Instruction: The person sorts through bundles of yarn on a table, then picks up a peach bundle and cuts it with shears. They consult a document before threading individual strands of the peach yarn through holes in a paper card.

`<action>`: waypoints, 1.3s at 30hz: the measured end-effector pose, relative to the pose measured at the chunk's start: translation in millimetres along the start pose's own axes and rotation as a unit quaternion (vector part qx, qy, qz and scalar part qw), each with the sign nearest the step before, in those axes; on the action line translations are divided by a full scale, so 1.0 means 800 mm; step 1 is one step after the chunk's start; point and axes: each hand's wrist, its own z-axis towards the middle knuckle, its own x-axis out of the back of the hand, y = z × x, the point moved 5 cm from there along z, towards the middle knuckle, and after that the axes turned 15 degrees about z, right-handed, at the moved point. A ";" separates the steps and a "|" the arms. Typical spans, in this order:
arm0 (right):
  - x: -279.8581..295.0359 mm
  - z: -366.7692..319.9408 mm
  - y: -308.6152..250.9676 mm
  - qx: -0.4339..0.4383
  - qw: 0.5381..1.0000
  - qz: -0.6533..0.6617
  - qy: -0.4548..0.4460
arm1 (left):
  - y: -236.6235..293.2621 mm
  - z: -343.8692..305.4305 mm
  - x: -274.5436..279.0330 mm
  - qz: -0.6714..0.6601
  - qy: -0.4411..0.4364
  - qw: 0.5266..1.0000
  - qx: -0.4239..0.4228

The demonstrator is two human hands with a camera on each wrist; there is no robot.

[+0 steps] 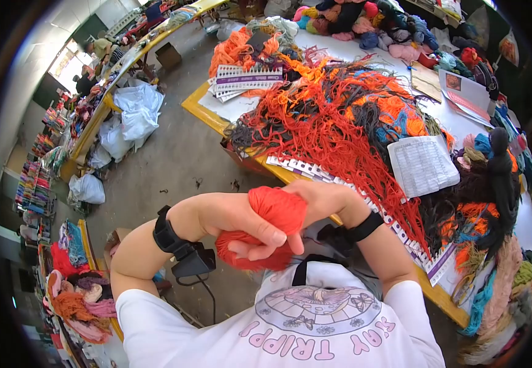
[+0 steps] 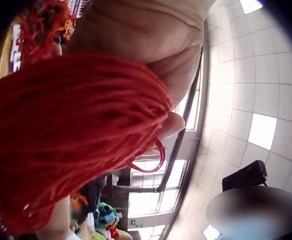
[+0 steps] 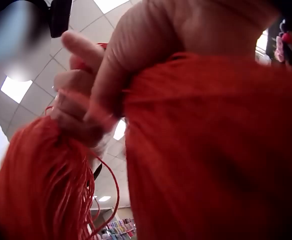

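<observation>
Left hand [image 1: 244, 219] and right hand [image 1: 324, 201] both hold a red skein [image 1: 276, 207] in front of the torso, off the table, the left with its fingers curled in among the strands and the right curled at the skein's other side; in the right wrist view the yarn hangs in two thick bunches with the fingers between them, and a thin loop strays loose; some fingertips are hidden by the yarn. Black straps circle both wrists, the left one carrying a dark device [image 1: 193, 260]; below is a white T-shirt [image 1: 302, 328] with a printed mushroom design.

Just beyond the hands stands a yellow-edged table [image 1: 203, 115]; on it sprawls a heap of loose strands [image 1: 333, 132], mostly red with orange, dark grey and blue; a printed sheet [image 1: 423, 167] lies at the heap's right; white cards with holes [image 1: 250, 81] lie at its left, and more holed strips run along the near edge; balls of yarn [image 1: 364, 27] crowd the far side. Further out, white bags [image 1: 138, 113] sit on the grey floor [image 1: 155, 193] to the left; coloured yarns [image 1: 33, 184] line the left wall.
</observation>
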 end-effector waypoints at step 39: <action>0.056 -0.007 0.004 -0.117 0.985 0.117 0.052 | -0.020 0.031 0.017 0.871 -0.100 0.372 0.305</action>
